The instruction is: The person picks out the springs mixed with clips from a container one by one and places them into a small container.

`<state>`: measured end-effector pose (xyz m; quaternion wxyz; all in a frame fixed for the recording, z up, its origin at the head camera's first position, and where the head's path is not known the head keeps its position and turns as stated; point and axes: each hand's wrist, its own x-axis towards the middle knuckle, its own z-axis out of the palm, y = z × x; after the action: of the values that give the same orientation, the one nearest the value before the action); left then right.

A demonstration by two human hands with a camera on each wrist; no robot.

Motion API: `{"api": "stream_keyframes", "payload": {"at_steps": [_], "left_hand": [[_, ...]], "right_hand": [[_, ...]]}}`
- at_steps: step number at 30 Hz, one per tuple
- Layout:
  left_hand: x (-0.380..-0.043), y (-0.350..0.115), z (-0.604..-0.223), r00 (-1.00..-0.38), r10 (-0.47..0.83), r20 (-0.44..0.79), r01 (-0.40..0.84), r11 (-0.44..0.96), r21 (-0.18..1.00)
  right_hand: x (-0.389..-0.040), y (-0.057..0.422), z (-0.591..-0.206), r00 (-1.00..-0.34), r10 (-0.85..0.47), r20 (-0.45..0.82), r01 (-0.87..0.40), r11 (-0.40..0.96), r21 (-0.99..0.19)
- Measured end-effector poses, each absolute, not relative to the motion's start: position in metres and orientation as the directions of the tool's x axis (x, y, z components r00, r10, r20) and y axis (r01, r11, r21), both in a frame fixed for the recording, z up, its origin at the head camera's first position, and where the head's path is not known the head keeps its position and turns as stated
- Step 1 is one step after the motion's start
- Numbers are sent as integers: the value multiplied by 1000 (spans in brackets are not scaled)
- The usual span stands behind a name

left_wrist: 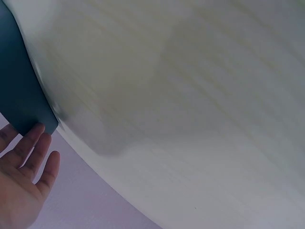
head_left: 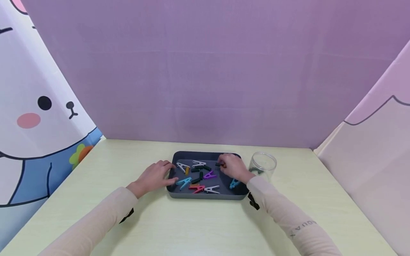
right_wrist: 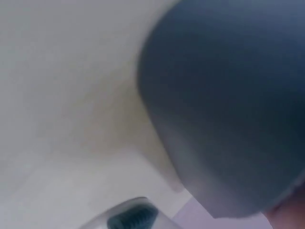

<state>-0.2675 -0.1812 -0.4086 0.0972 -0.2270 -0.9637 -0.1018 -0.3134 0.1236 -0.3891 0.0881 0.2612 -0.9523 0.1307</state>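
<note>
A dark grey tray [head_left: 205,196] holds plastic clips, among them a purple clip [head_left: 209,175], a red clip [head_left: 197,188] and a blue clip [head_left: 184,182]. Small dark green ribbed cylinders [head_left: 201,175] lie among them. My left hand [head_left: 156,176] is at the tray's left end, its fingers spread against the rim; in the left wrist view the fingertips touch the tray's outer wall. Over the tray's far right part, my right hand [head_left: 233,166] pinches a dark green ribbed cylinder [head_left: 219,164]. Most of that hand is out of the right wrist view.
Right of the tray stands a clear open jar [head_left: 264,161] with dark green ribbed pieces inside, partly behind my right forearm. Another blue clip [head_left: 234,183] lies at the tray's right end. A purple backdrop [head_left: 205,89] rises behind the pale table [head_left: 198,227].
</note>
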Motion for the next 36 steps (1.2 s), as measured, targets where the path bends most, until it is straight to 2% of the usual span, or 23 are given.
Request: {"api": "stream_keyframes", "payload": {"at_steps": [14,36], "left_hand": [[-268,-182,-409,-878,416,238,457,876,157],[-270,-182,-412,-877,415,241,457,876,156]], "right_hand": [[-307,134,-363,-843,-465,270,-523,825,-213],[-296,180,-326,-859,-400,319,-491,820,-295]]}}
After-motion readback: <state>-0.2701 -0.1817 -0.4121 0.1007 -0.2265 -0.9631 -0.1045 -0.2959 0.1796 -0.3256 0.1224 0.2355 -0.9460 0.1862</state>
